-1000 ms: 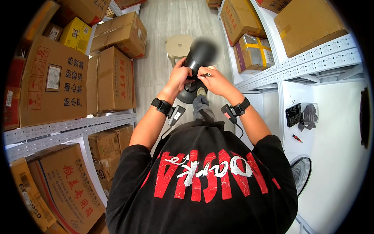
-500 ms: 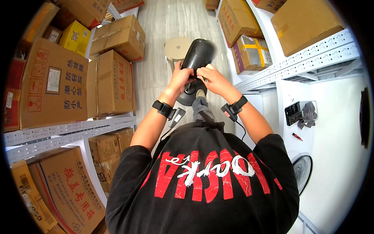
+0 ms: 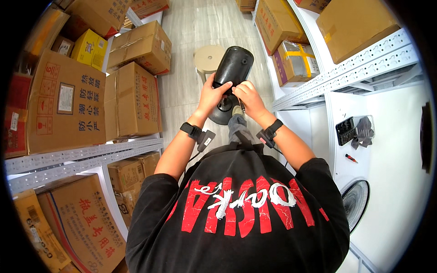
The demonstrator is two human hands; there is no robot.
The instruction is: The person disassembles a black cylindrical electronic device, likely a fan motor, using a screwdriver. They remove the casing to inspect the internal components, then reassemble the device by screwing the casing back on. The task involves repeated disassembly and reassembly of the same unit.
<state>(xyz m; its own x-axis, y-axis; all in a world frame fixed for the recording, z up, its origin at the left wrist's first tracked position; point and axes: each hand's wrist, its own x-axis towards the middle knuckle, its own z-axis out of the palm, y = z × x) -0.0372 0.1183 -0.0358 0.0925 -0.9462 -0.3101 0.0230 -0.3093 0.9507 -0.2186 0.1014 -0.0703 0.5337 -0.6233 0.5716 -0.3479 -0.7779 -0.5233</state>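
My left hand (image 3: 214,93) grips the lower left of a black cylindrical body (image 3: 232,65), which has a small round fitting near its upper right. It stands tilted above a round black base (image 3: 218,117). Beside it, my right hand (image 3: 246,95) is closed at the cylinder's lower end on a slim tool (image 3: 242,105) pointing downward, mostly hidden by the fingers. My shoe (image 3: 237,110) is at the base's right side. Behind the cylinder is a round beige stool (image 3: 205,59).
Shelves with cardboard boxes (image 3: 132,100) and a yellow box (image 3: 88,48) line the left. Right shelves (image 3: 346,79) hold more boxes, an open black case (image 3: 345,131), grey cloth (image 3: 362,129), a red-and-black screwdriver (image 3: 351,158) and a fan (image 3: 355,204).
My right hand has turned and moved slightly down, so the slim tool now points downward instead of sideways. The left hand has shifted slightly right on the cylinder, whose round fitting now shows.
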